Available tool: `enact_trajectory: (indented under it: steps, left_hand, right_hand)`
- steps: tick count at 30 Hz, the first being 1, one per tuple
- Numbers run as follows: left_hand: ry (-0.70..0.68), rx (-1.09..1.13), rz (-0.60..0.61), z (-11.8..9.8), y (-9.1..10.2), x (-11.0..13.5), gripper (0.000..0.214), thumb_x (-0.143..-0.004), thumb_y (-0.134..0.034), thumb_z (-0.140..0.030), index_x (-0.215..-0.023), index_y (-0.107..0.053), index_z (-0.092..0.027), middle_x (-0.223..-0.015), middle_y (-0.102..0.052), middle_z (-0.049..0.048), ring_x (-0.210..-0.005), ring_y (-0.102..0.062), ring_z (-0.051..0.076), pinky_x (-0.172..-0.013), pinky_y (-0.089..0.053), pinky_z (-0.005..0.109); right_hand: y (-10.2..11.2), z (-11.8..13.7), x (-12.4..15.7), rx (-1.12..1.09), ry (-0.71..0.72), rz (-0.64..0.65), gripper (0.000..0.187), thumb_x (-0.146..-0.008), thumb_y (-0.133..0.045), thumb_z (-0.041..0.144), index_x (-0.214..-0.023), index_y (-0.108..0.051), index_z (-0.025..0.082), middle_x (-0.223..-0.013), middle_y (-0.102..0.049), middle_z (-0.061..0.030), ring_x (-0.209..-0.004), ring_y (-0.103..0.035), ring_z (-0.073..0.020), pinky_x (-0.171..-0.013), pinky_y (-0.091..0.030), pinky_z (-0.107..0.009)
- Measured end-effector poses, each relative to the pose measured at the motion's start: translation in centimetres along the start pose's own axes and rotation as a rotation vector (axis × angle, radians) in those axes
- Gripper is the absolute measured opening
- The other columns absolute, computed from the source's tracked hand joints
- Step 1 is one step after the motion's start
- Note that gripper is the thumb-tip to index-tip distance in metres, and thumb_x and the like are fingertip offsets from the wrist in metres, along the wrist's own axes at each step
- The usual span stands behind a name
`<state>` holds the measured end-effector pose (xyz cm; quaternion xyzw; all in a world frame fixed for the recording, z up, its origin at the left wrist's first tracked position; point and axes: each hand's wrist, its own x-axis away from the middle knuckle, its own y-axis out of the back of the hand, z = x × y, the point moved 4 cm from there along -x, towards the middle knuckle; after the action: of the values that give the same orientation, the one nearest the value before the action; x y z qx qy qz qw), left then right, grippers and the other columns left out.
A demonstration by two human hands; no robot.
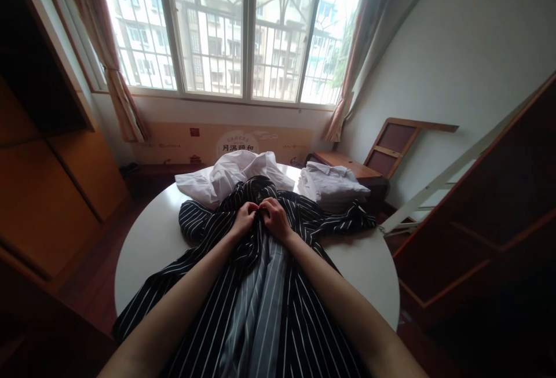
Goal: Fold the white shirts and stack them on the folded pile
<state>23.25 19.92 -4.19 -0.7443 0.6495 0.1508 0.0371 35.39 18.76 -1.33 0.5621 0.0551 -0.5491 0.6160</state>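
Observation:
A black shirt with thin white stripes [278, 308] lies spread open across the round white table [147, 245], its paler inside showing down the middle. My left hand [244, 219] and my right hand [275, 217] meet near the shirt's collar, both with fingers curled and pinching the fabric at the front opening. The knuckles nearly touch each other. What lies under the fingertips is hidden.
A crumpled white garment [230, 175] lies beyond the striped shirt. A folded white shirt [332, 186] sits at the table's far right. Wooden cabinets [56, 193] stand left, a wooden frame [486, 221] right, a low wooden desk [347, 165] and window behind.

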Motion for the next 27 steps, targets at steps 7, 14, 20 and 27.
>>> enact_trajectory:
  steps: [7, 14, 20, 27]
  left_hand:
    - [0.093, 0.118, 0.001, 0.2, 0.3, -0.2, 0.012, -0.06, -0.066, -0.015, -0.068, -0.057, -0.014, -0.065, -0.059, -0.001, -0.068, -0.056, 0.013, -0.072, -0.044, 0.026]
    - [0.242, 0.363, 0.044, 1.4, 0.5, -0.5, 0.025, -0.056, -0.075, -0.023, -0.072, -0.06, -0.012, -0.062, -0.059, -0.0018, -0.059, -0.054, 0.01, -0.063, -0.043, 0.023]
    - [0.358, 0.459, 0.126, 1.4, 0.5, -0.3, 0.026, -0.056, -0.076, -0.019, -0.076, -0.061, -0.011, -0.06, -0.059, -0.0019, -0.051, -0.051, 0.006, -0.054, -0.04, 0.02]
    - [0.349, 0.422, 0.154, 0.8, 0.5, -0.1, 0.028, -0.054, -0.077, -0.024, -0.074, -0.061, -0.012, -0.063, -0.06, -0.0006, -0.055, -0.052, 0.008, -0.057, -0.041, 0.022]
  right_hand:
    - [-0.3, 0.5, 0.0, 0.064, 0.016, 0.092, 0.021, -0.077, -0.043, 0.004, -0.082, -0.057, 0.018, -0.083, -0.058, -0.0047, -0.079, -0.053, -0.0167, -0.076, -0.043, -0.029]
    - [-0.4, -0.1, 0.3, -0.016, -0.031, 0.057, 0.016, -0.08, -0.045, 0.007, -0.085, -0.057, 0.017, -0.085, -0.06, -0.0043, -0.078, -0.057, -0.0149, -0.073, -0.044, -0.025]
    - [-0.2, 0.0, 0.3, -0.022, -0.035, 0.04, 0.013, -0.078, -0.051, 0.008, -0.086, -0.059, 0.016, -0.085, -0.064, -0.005, -0.079, -0.06, -0.016, -0.074, -0.045, -0.026]
    - [-0.1, -0.2, 0.4, -0.023, -0.03, 0.038, 0.016, -0.081, -0.052, 0.011, -0.091, -0.063, 0.017, -0.087, -0.066, -0.0056, -0.08, -0.061, -0.0156, -0.075, -0.046, -0.026]
